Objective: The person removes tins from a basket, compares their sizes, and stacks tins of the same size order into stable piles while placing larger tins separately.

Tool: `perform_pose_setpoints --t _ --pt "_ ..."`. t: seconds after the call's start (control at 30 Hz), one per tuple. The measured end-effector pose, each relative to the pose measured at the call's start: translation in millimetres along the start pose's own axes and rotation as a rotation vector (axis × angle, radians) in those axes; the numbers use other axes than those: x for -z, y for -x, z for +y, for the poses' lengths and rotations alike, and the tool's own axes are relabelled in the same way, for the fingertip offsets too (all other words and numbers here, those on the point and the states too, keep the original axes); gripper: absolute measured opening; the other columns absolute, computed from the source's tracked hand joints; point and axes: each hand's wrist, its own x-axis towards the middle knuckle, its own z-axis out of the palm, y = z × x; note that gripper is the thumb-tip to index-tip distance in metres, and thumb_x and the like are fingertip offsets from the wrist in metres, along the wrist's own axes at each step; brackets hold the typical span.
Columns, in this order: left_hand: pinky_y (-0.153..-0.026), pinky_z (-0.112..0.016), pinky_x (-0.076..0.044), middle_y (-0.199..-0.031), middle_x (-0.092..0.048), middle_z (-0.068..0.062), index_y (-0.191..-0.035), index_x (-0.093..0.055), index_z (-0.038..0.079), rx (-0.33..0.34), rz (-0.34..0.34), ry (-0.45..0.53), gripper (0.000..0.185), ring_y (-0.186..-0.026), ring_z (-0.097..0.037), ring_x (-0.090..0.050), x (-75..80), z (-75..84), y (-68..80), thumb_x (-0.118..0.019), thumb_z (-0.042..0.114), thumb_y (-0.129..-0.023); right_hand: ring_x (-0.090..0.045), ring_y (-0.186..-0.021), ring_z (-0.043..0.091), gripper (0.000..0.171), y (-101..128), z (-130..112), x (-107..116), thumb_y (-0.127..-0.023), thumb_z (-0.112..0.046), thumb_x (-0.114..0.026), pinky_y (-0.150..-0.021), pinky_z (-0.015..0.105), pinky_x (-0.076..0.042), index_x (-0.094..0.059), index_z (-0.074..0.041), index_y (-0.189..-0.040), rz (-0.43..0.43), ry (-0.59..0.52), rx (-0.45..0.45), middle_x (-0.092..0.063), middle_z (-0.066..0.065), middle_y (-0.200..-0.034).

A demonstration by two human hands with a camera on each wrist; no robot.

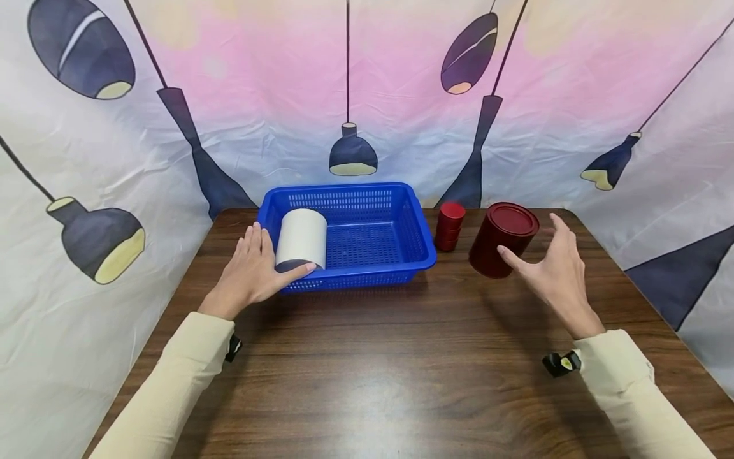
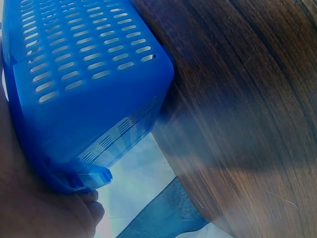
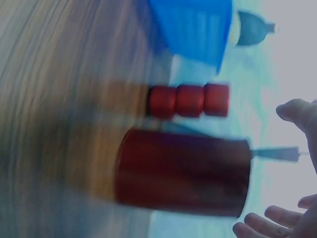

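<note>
Two hands over the desk (image 1: 367,357). Left hand (image 1: 252,271) lies flat, fingers straight, against the near-left corner of the blue basket (image 1: 415,245), thumb touching the white roll (image 1: 302,238) lying inside at its left end. Right hand (image 1: 553,268) spread wide, gripping nothing, just right of the dark red can (image 1: 503,239), not touching. Small red stacked container (image 1: 450,225) btwn can & basket.

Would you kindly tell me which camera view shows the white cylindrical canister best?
The head view: the white cylindrical canister lies in the blue plastic basket, touched by the left hand. Neither wrist view shows it.
</note>
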Motion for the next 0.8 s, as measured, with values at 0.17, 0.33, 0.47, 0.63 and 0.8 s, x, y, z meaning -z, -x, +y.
perform_pose_setpoints --t 0.17,0.33,0.47,0.63,0.8 --pt "-0.121 -0.061 0.001 -0.162 0.012 -0.034 -0.155 0.001 -0.015 0.005 -0.006 -0.003 0.134 -0.150 -0.049 0.010 1.5 1.2 0.8 -0.039 0.090 -0.082 -0.062 -0.107 0.040 0.085 5 -28 -4 -0.083 -0.041 -0.082 -0.088 0.064 -0.045 -0.043 -0.002 -0.148 -0.011 -0.048 0.121 -0.061 0.024 -0.123" --pt "-0.121 -0.060 0.000 -0.162 0.010 -0.035 -0.155 0.000 -0.015 0.003 0.002 -0.006 0.133 -0.150 -0.050 0.008 0.7 1.3 1.2 -0.040 0.089 -0.082 -0.068 -0.096 0.036 0.075 8 -57 -14 -0.086 -0.043 -0.079 -0.084 0.056 -0.053 -0.050 -0.003 -0.143 -0.105 -0.091 0.188 -0.068 0.021 -0.114" --pt "-0.121 -0.060 0.000 -0.162 0.010 -0.035 -0.155 0.000 -0.015 0.008 0.003 -0.004 0.133 -0.150 -0.050 0.008 -0.4 0.7 1.1 -0.040 0.089 -0.082 -0.069 -0.094 0.031 0.072 6 -80 -26 -0.087 -0.045 -0.079 -0.081 0.052 -0.055 -0.052 -0.004 -0.140 -0.167 -0.129 0.253 -0.070 0.016 -0.108" --pt "-0.121 -0.060 0.000 -0.162 0.011 -0.034 -0.155 0.000 -0.015 0.011 0.000 -0.001 0.134 -0.150 -0.050 0.008 -1.6 0.3 1.0 -0.040 0.090 -0.082 -0.069 -0.095 0.028 0.074 4 -110 -41 -0.087 -0.050 -0.078 -0.082 0.047 -0.057 -0.052 -0.006 -0.141 -0.281 -0.174 0.297 -0.069 0.011 -0.109" --pt "-0.121 -0.060 0.000 -0.162 0.011 -0.034 -0.155 0.000 -0.015 0.012 0.003 -0.004 0.134 -0.150 -0.050 0.008 -1.5 -0.5 0.4 -0.039 0.090 -0.082 -0.070 -0.100 0.024 0.081 -3 -141 -57 -0.087 -0.058 -0.073 -0.082 0.043 -0.060 -0.047 -0.010 -0.147 -0.422 -0.204 0.295 -0.070 0.009 -0.113"
